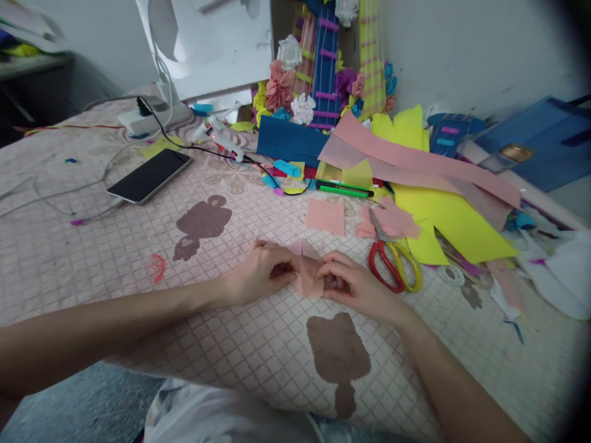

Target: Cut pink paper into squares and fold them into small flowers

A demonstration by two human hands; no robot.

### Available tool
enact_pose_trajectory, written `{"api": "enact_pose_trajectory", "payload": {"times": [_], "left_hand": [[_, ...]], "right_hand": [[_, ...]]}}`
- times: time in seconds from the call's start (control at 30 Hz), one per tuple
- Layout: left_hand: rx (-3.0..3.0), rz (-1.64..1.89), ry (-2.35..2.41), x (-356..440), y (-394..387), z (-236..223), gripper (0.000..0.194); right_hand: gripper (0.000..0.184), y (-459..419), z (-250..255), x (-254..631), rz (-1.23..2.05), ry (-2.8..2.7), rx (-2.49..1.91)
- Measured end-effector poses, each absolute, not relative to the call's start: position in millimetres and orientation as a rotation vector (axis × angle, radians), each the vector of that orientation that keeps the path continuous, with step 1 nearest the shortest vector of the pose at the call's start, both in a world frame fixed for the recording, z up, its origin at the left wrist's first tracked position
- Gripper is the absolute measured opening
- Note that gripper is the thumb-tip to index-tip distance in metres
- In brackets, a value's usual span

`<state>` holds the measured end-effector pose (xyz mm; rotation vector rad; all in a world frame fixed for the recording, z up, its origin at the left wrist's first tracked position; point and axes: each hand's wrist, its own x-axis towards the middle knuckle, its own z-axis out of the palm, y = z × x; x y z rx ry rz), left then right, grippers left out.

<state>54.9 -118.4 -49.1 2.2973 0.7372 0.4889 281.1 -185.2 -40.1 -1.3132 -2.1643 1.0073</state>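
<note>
Between my two hands, just above the tablecloth, is a small piece of pink paper [307,271] with a crease down its middle. My left hand [270,267] pinches its left edge, fingers curled. On the other side, my right hand [353,280] grips the right edge between thumb and fingers. A flat pink paper square [325,216] lies just beyond the hands, with a loose stack of pink paper pieces [392,220] to its right. Scissors [390,261] with red and yellow handles rest near my right hand, tips pointing away from me.
A phone [150,176] lies at the left beside a power strip [152,117]. Behind are a glue gun [221,141], a green utility knife [344,189], blue paper [290,138], yellow paper [455,215] and long pink strips [415,154]. Paper flowers [280,86] stand at the back.
</note>
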Motion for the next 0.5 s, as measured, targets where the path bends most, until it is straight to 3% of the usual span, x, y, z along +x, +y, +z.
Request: {"api": "enact_pose_trajectory", "payload": {"times": [0.5], "left_hand": [[2.292, 0.584, 0.753, 55, -121, -55, 0.008]], "right_hand": [[0.012, -188, -44, 270, 0.791, -2.112, -1.407]]}}
